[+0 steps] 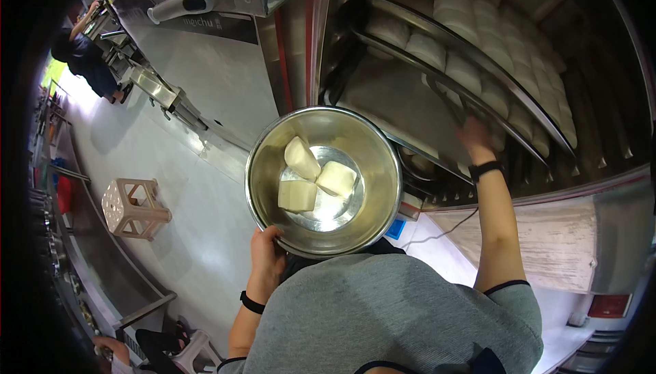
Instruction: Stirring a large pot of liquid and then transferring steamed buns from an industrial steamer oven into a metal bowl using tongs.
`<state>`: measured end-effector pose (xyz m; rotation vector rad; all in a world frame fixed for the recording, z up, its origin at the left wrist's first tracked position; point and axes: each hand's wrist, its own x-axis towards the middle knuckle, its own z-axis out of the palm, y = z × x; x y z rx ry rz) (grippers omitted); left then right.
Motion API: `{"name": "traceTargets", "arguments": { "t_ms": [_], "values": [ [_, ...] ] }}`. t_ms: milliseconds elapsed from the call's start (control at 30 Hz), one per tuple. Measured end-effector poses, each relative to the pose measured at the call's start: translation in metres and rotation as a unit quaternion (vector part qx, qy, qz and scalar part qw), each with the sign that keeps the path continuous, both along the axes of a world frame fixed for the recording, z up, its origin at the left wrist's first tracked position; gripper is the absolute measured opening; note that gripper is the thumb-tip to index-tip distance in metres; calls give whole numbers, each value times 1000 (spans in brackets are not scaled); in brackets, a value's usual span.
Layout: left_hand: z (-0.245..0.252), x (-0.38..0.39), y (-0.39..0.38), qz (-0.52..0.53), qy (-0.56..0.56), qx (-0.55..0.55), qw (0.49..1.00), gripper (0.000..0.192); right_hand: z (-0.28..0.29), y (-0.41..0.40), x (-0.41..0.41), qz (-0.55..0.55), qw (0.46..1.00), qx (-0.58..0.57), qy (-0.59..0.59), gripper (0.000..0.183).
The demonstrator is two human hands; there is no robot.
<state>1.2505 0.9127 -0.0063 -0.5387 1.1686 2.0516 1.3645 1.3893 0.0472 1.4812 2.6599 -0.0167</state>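
Note:
My left hand (268, 253) grips the near left rim of a round stainless steel bowl (376, 169), held in front of my body. Three pale steamed buns (338, 178) lie apart from the walls near the bowl's bottom. My right hand (474, 136), dim and blurred, reaches into a steel cabinet between two trays. From it extends a thin tool that looks like tongs (443, 89). Just above it is a metal tray (435, 71) with rows of white buns (425, 51). Below my hand a lower tray (394, 102) shows a bare pale surface.
Another bun-filled tray (492, 71) sits higher in the cabinet. A steel door (210, 61) with a large handle (192, 0) stands open at left. A plastic stool (136, 207) is on the floor. One person (84, 56) stands far off; another person's hand (113, 348) shows lower left.

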Motion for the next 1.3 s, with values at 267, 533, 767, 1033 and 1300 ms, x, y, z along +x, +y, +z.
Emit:
{"name": "traceTargets", "arguments": {
  "t_ms": [267, 533, 767, 1033, 1300],
  "values": [
    [-12, 4, -5, -5, -3, -13, 1000, 37, -2, 4, 14, 48, 925, -266, 265, 30],
    [-13, 1, -2, -7, -11, 1, 1000, 35, 58, -120, 77, 53, 742, -570, 349, 44],
    [-10, 1, 2, -17, -8, 2, 1000, 33, 28, -78, -4, 81, 949, -215, 216, 66],
    [-8, 6, 8, 10, 9, 2, 1000, 31, -49, 9, -142, 209, 965, 46, 150, 55],
    [-1, 4, 6, 20, -10, -18, 1000, 33, 3, -34, -66, 19, 828, -437, 352, 22]
  ]
}}
